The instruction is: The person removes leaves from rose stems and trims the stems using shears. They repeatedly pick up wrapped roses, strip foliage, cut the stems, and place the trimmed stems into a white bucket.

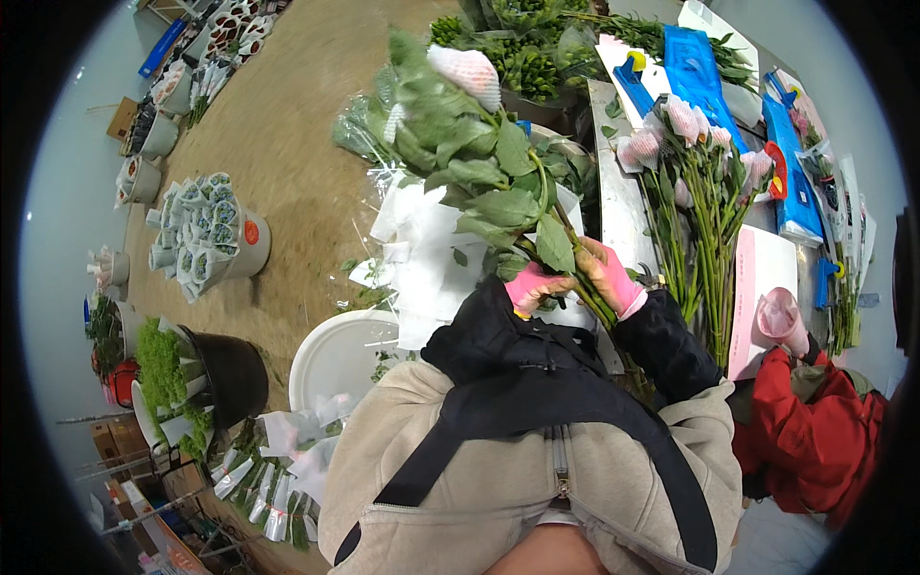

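Note:
A leafy bundle of cut flower stems (pixel 540 208) is held out in front of my body. One pale pink bloom (pixel 467 74) in a foam net sleeve tops it, with large green leaves below. In a pink work glove, my left hand (pixel 537 287) grips the stems from the left. My right hand (pixel 608 277), gloved likewise, closes around them a little to the right. The stem ends run down toward my right sleeve. Beside my right hand, several netted pink flowers (pixel 690 208) lie with long stems on the metal worktable (pixel 624 208).
White paper sheets (pixel 431 251) and a round white tub (pixel 316 352) are at my left. Buckets of wrapped flowers (pixel 251 241) stand on the floor. Tape dispensers (pixel 632 79) and blue plastic packs (pixel 697 79) lie on the table. A person in red (pixel 812 424) works at right.

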`<action>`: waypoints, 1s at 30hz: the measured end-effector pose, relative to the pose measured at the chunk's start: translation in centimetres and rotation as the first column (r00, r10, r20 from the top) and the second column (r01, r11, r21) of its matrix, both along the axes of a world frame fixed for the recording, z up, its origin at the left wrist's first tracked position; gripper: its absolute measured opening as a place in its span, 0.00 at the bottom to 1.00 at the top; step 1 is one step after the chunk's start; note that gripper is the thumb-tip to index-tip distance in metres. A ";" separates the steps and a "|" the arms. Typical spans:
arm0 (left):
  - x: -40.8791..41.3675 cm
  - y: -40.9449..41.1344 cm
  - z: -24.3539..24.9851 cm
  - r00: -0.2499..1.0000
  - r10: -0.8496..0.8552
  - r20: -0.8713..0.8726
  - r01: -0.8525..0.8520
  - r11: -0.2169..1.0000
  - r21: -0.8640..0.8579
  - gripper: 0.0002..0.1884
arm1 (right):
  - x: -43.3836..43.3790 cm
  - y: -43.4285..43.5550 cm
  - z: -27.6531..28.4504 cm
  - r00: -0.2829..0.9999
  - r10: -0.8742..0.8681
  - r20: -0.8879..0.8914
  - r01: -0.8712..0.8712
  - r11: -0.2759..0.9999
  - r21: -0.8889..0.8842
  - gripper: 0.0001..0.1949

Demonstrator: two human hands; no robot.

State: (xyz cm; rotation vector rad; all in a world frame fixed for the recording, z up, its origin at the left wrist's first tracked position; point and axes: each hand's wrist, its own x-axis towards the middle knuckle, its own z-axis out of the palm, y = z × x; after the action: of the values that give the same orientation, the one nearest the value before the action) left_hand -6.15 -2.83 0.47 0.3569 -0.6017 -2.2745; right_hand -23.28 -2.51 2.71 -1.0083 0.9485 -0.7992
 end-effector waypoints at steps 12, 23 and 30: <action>-0.5 1.5 0.0 0.747 0.537 0.391 -0.460 0.843 -0.279 0.19 | 1.8 -5.5 7.0 0.669 -0.349 -0.656 -0.476 0.477 -0.739 0.35; 2.3 0.2 -2.6 0.908 0.347 -0.233 -0.299 0.929 0.217 0.18 | 0.5 -2.8 3.4 0.619 -0.284 -0.732 -0.629 0.378 -0.679 0.23; 3.2 0.8 -0.2 0.471 0.683 0.558 -0.604 0.711 -0.360 0.28 | -0.3 -2.4 0.2 0.782 0.107 -0.614 -0.149 0.989 -0.018 0.44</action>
State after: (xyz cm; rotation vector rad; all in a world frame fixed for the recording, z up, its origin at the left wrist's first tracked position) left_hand -2.92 -2.07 0.26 1.1644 -0.7697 -1.3049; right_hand -23.62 -4.93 2.86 -1.4185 1.3950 -0.3783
